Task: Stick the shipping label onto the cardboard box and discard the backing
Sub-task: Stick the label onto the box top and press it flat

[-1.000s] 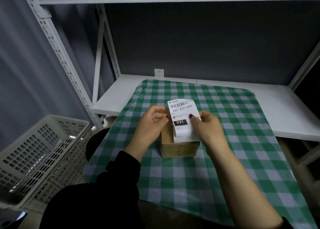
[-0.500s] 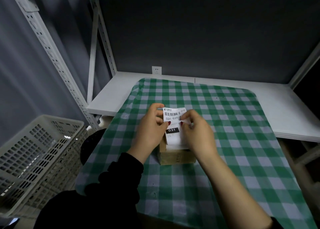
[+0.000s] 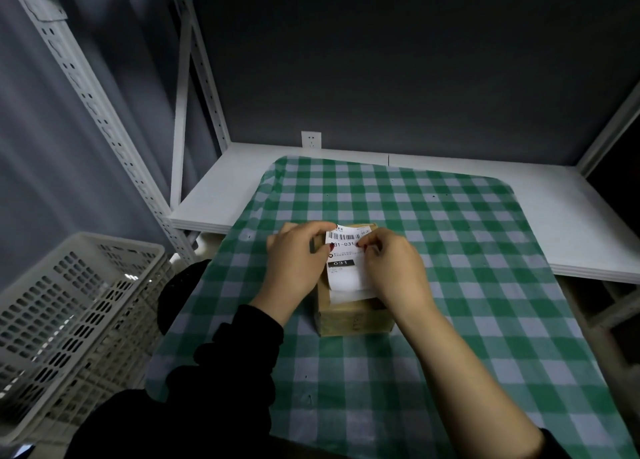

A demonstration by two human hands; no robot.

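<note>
A small brown cardboard box (image 3: 353,316) sits on the green checked tablecloth (image 3: 450,250). A white shipping label (image 3: 344,268) with a barcode and a black "031" block lies over the box top, lower than before. My left hand (image 3: 294,264) pinches the label's upper left edge. My right hand (image 3: 391,268) pinches its upper right part near the barcode. A second white layer shows under the label's lower edge; whether it is the backing I cannot tell.
A white perforated plastic basket (image 3: 69,320) stands at the lower left, beside the table. White metal shelving (image 3: 571,223) frames the table behind and to the sides, with a wall socket (image 3: 311,139) at the back. A dark round object (image 3: 180,285) sits by the table's left edge.
Both hands brought the label down from an upright hold onto the box top. The right hand's fingers moved up to the label's top edge by the barcode.
</note>
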